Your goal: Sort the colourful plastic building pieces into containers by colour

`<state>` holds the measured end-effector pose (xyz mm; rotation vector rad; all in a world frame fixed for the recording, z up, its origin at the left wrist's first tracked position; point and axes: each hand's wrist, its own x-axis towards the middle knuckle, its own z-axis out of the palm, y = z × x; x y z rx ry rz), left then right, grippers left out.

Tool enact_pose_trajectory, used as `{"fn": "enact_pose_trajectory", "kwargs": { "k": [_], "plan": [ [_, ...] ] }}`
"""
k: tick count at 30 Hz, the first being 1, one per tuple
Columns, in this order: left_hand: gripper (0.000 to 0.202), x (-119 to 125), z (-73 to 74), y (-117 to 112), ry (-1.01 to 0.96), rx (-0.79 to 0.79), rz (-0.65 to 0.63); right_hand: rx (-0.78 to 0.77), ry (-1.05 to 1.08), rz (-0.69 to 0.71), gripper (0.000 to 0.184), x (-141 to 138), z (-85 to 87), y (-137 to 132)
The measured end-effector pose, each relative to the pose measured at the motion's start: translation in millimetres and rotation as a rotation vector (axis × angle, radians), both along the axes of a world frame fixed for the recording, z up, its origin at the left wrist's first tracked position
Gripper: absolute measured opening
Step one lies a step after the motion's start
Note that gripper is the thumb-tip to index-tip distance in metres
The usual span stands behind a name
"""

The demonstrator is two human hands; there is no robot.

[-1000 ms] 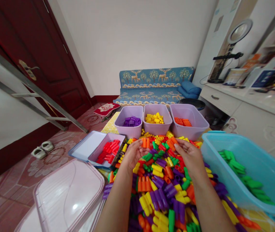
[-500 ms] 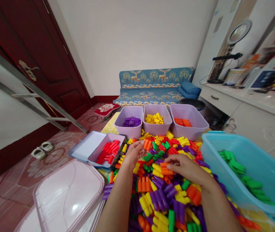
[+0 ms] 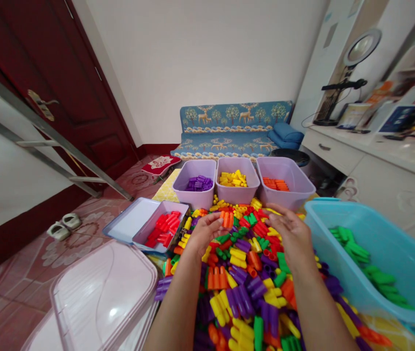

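Observation:
My left hand point(image 3: 204, 233) is closed, its thumb and fingers pinching an orange block of joined tubes point(image 3: 227, 220) above the far part of the pile. To the right, my right hand point(image 3: 292, 233) hovers over the pile with thumb and fingers bent but apart; no block shows between them. Red pieces point(image 3: 260, 228) lie just left of its fingertips. Beneath both hands spreads a heap of tube-shaped plastic blocks in purple, yellow, green, orange and red, among them a purple block point(image 3: 240, 301) and another orange block point(image 3: 217, 278).
Behind the pile stand lilac bins with purple point(image 3: 195, 199), yellow point(image 3: 237, 196) and orange pieces point(image 3: 284, 199). A blue bin point(image 3: 361, 287) at right holds green pieces. At left are an open box point(image 3: 161, 251) of red pieces and clear lids point(image 3: 105, 292).
My right hand has moved away and to the right from mid-pile, and the orange block it held no longer shows in it. My left hand's block has shifted slightly right.

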<state>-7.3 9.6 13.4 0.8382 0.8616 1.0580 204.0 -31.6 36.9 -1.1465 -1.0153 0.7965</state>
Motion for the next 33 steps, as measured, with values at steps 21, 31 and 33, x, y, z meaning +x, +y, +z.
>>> {"fn": "enact_pose_trajectory", "kwargs": {
  "k": [21, 31, 33],
  "plan": [
    [0.036, 6, -8.8, 2, 0.364, 0.239, -0.029, -0.215, -0.384, 0.395, 0.026, -6, 0.3, -6],
    [0.026, 5, -19.7, 6, 0.577, 0.342, -0.012, 0.119, 0.229, 0.072, 0.051, 11, 7.8, -1],
    [0.031, 2, -20.1, 5, 0.681, 0.377, -0.051, 0.03, 0.078, 0.051, 0.05, 17, 0.5, 2]
  ]
}}
